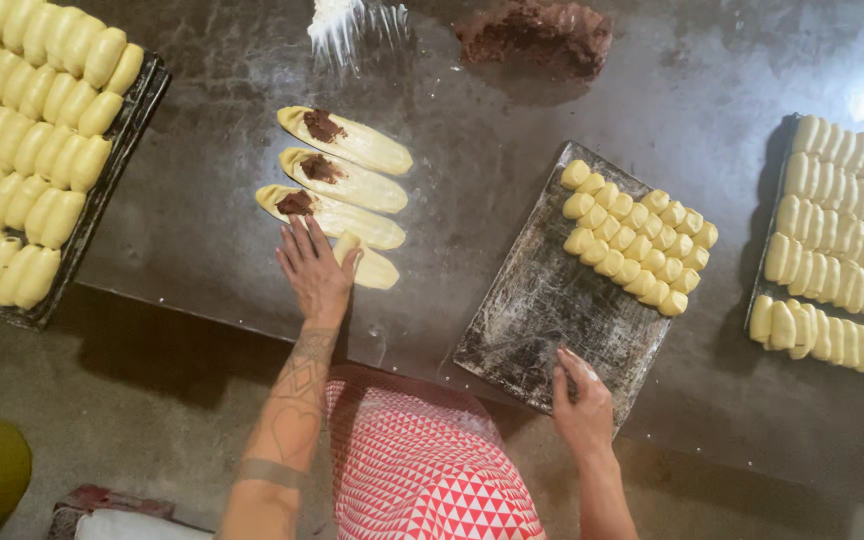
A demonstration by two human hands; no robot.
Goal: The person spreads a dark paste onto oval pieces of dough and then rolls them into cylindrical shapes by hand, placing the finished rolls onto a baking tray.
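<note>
My left hand (314,268) lies flat, fingers spread, pressing on the left part of a dough strip (372,268) on the dark worktable (212,200). Just beyond it lie three flattened dough strips (352,165), each with a dab of dark brown filling at its left end. My right hand (580,400) rests on the near edge of a floured dark baking tray (552,310). Rolled dough pieces (642,240) sit in rows at that tray's far end.
A full tray of rolled dough (32,130) stands at the left, another (842,250) at the right. A mound of brown filling (537,35) and a smear of flour (347,25) lie at the table's far side. A red-and-white patterned apron (422,470) is below.
</note>
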